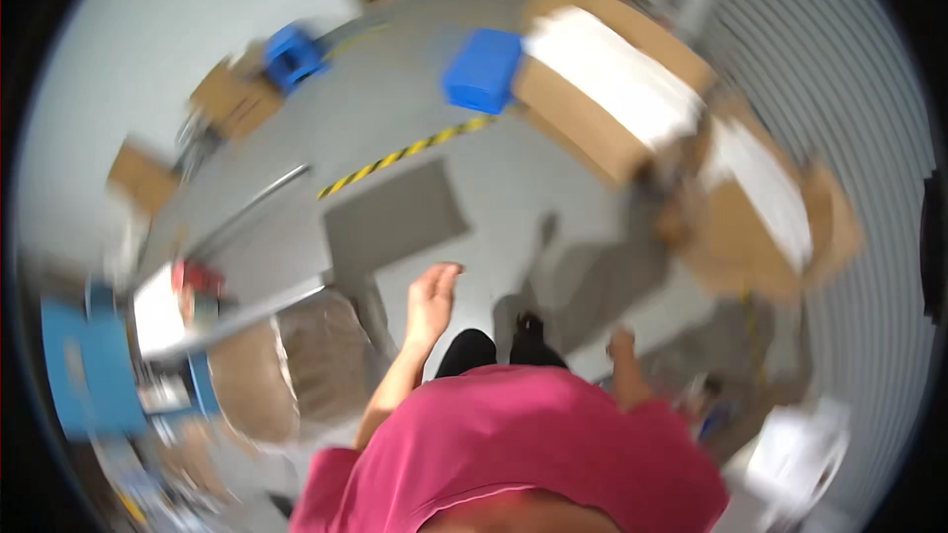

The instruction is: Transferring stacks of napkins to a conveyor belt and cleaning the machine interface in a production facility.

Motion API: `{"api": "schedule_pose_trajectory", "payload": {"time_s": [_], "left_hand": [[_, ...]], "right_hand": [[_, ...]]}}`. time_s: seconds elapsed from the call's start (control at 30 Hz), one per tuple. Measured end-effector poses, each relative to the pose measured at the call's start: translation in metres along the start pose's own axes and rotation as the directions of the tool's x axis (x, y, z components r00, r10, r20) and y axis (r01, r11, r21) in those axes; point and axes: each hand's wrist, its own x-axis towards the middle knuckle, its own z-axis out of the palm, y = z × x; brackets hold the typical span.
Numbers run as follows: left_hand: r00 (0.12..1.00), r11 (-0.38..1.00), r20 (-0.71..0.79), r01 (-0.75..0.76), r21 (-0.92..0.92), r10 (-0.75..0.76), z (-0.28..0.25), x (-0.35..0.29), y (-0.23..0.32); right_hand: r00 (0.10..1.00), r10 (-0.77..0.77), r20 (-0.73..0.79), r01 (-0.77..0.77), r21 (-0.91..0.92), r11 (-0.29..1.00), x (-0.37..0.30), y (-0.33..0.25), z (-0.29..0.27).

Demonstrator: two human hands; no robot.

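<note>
My left hand [433, 302] hangs in front of me above the grey floor [504, 197]. Its fingers are loosely bent and apart from the palm, and nothing shows in it. The nearest thing to it is the edge of a metal-topped table [276, 247] on the left. At my right side hangs my right hand [621, 343], small and blurred. Its fingers cannot be made out, and no held thing is visible. Neither hand touches anything that I can see.
Large cardboard boxes [573, 111] with white sheets stand at the right, by a ridged wall [839, 69]. A blue box [484, 71] sits beside them. Black-and-yellow tape [405, 152] crosses the floor. A brown box [234, 99] and a blue stool-like thing [292, 56] are far left.
</note>
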Motion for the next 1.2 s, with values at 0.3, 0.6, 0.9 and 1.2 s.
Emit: {"api": "schedule_pose_trajectory", "payload": {"time_s": [0.3, 0.6, 0.9, 1.2], "left_hand": [[0.946, 0.986, -0.322, -0.028, -0.167, -0.028, -0.046, 0.175, 0.017], [0.768, 0.954, -0.611, 0.001, -0.300, -0.193, -0.119, 0.279, 0.031], [0.176, 0.928, -0.984, 0.369, 0.054, -0.013, -0.162, 0.375, -0.019], [-0.064, 0.684, -0.994, 0.729, 0.015, 0.089, -0.192, 0.418, -0.054]], "right_hand": [[0.788, -0.527, -0.318, 0.486, -0.206, 0.850, 0.260, -0.083, -0.270], [0.888, -0.391, -0.243, 0.439, 0.192, 0.878, 0.364, -0.234, -0.469], [0.972, -0.237, 0.001, 0.187, 0.608, 0.771, 0.472, -0.374, -0.576], [0.961, -0.179, 0.211, -0.086, 0.841, 0.534, 0.499, -0.455, -0.671]]}}
